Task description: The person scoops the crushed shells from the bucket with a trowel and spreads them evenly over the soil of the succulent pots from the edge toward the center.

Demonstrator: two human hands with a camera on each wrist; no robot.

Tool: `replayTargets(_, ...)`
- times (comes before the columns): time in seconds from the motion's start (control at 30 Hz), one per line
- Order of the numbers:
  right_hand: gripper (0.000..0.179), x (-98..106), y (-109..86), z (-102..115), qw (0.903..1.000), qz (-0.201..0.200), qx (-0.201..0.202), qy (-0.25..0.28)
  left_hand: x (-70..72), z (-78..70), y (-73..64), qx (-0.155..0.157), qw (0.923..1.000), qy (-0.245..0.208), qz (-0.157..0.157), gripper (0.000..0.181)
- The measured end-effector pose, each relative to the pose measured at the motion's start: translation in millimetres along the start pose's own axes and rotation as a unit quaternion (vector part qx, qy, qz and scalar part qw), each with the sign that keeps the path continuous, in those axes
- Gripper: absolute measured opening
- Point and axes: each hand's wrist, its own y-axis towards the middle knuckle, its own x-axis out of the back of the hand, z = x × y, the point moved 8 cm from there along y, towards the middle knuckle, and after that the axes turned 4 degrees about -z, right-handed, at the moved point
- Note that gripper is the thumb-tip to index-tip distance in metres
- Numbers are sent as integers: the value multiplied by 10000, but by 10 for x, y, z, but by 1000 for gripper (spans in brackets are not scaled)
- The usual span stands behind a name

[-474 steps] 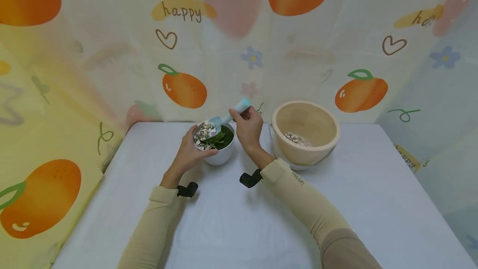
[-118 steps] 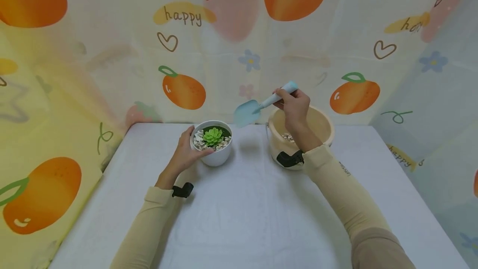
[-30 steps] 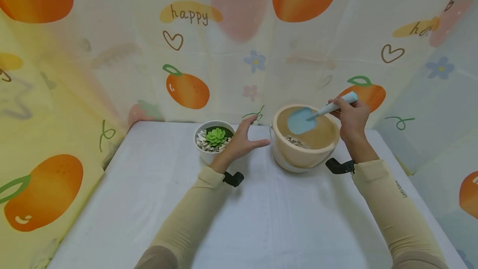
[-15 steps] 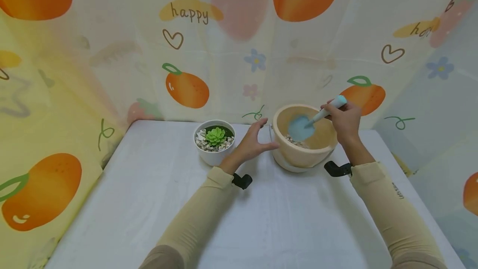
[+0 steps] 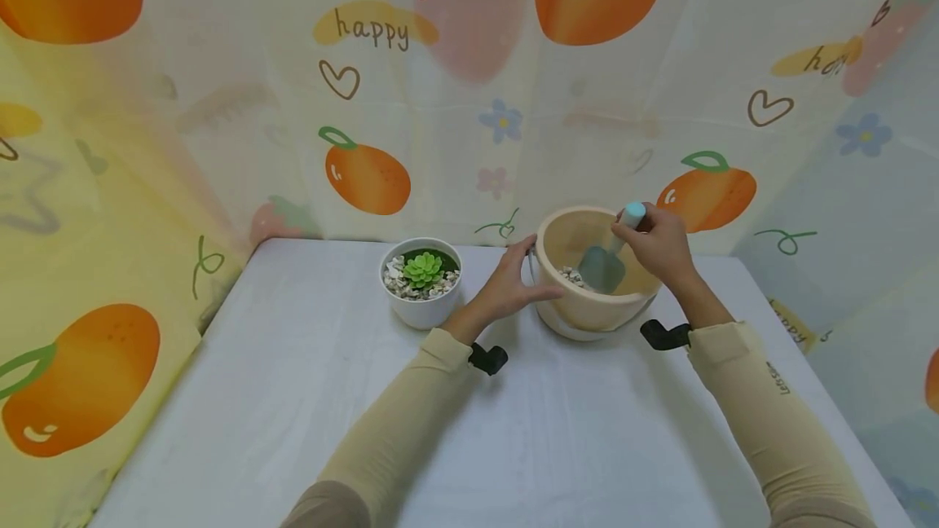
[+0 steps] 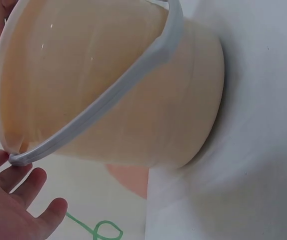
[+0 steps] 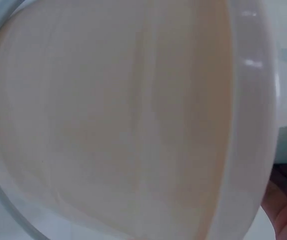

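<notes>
A beige bucket with a grey handle stands at the back right, some pebbles on its floor. My right hand grips the handle of a light blue trowel, whose blade points down inside the bucket beside the pebbles. My left hand has thumb and fingers spread along the bucket's left side. In the left wrist view its fingertips touch the rim where the handle joins. The right wrist view shows mostly the bucket's outer wall, which hides the trowel's blade.
Left of the bucket, a white pot holds a green succulent with white pebbles around it. Both stand on a white-covered table. A cloth printed with fruit hangs right behind the table's back edge.
The left hand has left the white pot and moved right to the bucket. The trowel, first over the pot, has moved right and then dipped down into the bucket. Pebbles now surround the succulent.
</notes>
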Motion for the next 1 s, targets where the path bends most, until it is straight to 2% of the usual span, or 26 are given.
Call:
replayTargets(0.1,19,-55,-4,16,9992,313,152,-184,-25,11,17,129,9999,78,2,102)
replayTargets(0.23,17,-114,-19,-13,9964,714,147,-444,-39,8,30,255,9995,192,31,104)
replayTargets(0.5,23,-315,-63,-137,9816,1735,227,-765,-72,10,53,341,9989,317,78,108)
replayTargets(0.77,23,-410,-98,-188,9728,2110,292,-906,-125,36,56,498,9984,253,88,111)
replayTargets(1.0,22,-446,-89,-215,9704,2186,242,-1003,-96,30,45,484,9979,426,6,109)
